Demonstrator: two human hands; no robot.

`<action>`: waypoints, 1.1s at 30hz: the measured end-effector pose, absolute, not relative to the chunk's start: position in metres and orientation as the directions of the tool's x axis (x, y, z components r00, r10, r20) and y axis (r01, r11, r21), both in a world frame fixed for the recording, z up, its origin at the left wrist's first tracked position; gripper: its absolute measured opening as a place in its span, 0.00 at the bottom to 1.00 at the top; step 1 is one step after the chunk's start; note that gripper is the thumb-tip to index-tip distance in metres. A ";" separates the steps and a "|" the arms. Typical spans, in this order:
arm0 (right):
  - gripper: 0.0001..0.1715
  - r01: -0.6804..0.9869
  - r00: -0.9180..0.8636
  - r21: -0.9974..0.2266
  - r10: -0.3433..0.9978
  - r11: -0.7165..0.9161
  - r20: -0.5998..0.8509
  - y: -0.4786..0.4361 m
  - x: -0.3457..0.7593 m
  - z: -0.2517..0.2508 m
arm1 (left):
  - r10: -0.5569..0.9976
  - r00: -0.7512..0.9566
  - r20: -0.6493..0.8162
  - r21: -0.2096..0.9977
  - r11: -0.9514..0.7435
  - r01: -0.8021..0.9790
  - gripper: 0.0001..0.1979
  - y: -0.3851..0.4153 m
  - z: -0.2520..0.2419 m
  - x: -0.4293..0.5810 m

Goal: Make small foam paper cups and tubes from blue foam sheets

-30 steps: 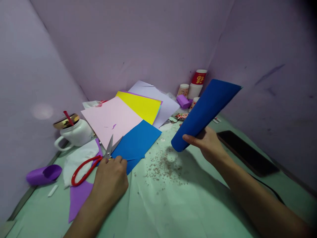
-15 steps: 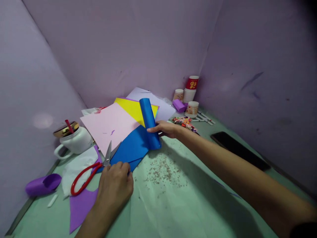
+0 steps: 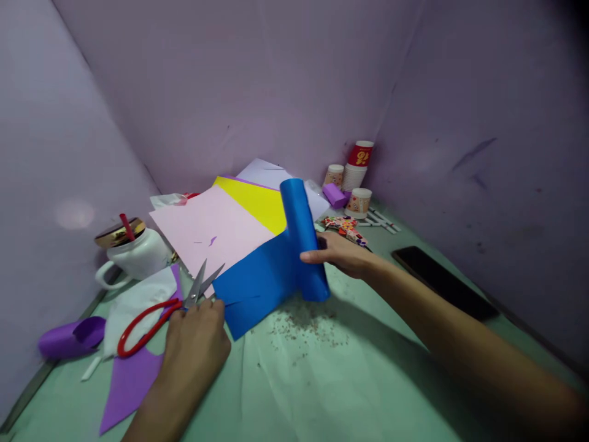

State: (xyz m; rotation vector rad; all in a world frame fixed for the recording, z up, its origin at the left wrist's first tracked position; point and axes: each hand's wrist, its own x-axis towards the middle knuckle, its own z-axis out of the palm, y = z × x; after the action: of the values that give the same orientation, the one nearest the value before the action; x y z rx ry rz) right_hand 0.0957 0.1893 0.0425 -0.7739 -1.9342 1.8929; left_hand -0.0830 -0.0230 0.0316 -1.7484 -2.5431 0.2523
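Note:
My right hand [image 3: 343,253] grips a rolled part of blue paper [image 3: 304,242], thumb in front, fingers behind. A flat blue sheet [image 3: 262,279] runs left from the roll, with a thin slit-like line near its left edge. My left hand [image 3: 197,337], fingers curled, is closed at the red-handled scissors [image 3: 151,325], whose blades are spread and point away. One handle loop shows; the other seems hidden behind the hand. The blue sheet's left edge lies just beside the left fingers. Behind are a pink sheet [image 3: 221,227] and a yellow sheet [image 3: 257,202].
On the left stand a white mug [image 3: 142,255], a purple paper roll [image 3: 71,337] and a purple scrap [image 3: 133,380]. Stacked paper cups [image 3: 355,175], another cup [image 3: 359,202] and a dark phone [image 3: 444,279] are at right. Small crumbs [image 3: 304,328] lie on the green cloth.
My right hand has carried the blue roll right and nearer to me, drawing the flat sheet away from the left hand. The left hand and scissors sit slightly further left in view.

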 end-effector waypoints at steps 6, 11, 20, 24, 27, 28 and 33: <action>0.36 0.310 -0.596 -0.949 0.791 0.065 -0.140 0.158 0.186 0.035 | 0.906 -0.418 -0.063 -0.249 0.391 0.886 0.15 -0.024 0.034 -0.084; 0.34 0.243 -0.369 -0.957 0.928 0.159 0.060 0.158 0.202 0.026 | 0.915 -0.385 0.123 -0.051 0.394 0.918 0.13 -0.021 0.028 -0.074; 0.39 0.168 -0.514 -0.887 0.806 0.431 0.294 0.173 0.173 0.011 | 0.920 0.220 0.325 0.108 -0.267 0.958 0.23 -0.014 -0.028 -0.043; 0.39 0.205 -0.535 -0.882 0.803 0.425 0.263 0.171 0.183 -0.001 | 0.944 0.273 0.187 0.050 -0.287 0.957 0.21 -0.008 -0.034 -0.046; 0.39 0.233 -0.602 -0.874 0.769 0.426 0.214 0.174 0.188 -0.002 | 0.951 0.275 0.141 0.055 -0.285 0.957 0.21 -0.005 -0.031 -0.048; 0.37 0.239 -0.619 -0.873 0.760 0.425 0.200 0.175 0.189 -0.002 | 0.953 0.274 0.130 0.064 -0.284 0.957 0.21 -0.005 -0.029 -0.048; 0.32 0.236 -0.671 -0.876 0.722 0.421 0.166 0.180 0.196 -0.002 | 0.969 0.232 0.090 0.138 -0.242 0.960 0.21 -0.008 -0.027 -0.045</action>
State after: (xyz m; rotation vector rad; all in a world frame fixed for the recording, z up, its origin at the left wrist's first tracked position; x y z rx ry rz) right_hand 0.1960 0.1801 -0.0024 -0.8086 -2.1476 1.2009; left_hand -0.0451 -0.0079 -0.0266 -2.5062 -1.9650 -0.2498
